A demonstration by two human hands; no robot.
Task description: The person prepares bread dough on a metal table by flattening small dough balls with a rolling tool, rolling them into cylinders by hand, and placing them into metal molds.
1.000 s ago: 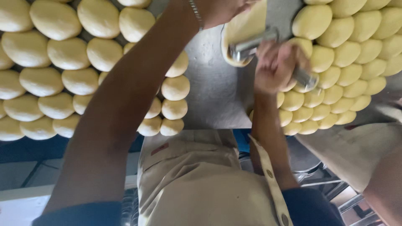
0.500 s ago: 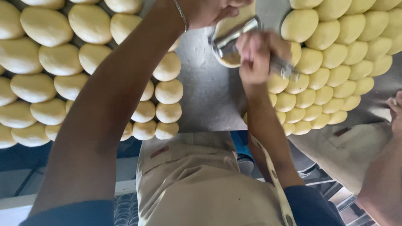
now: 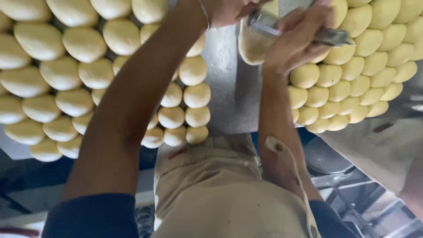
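Both hands have slid toward the bench's far edge with the metal roller (image 3: pixel 328 36), right hand (image 3: pixel 295 37) wrapped tight round it, left hand (image 3: pixel 229 11) fingers pinching its end, over the flattened dough (image 3: pixel 253 44).

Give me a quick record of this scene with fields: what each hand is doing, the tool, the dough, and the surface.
left hand: on one end of the metal rolling pin
right hand: wrapped around the pin
flattened dough: pale disc under the pin
dough balls: rows at both sides
table: grey, bare strip between the rows
apron: beige, worn by the person
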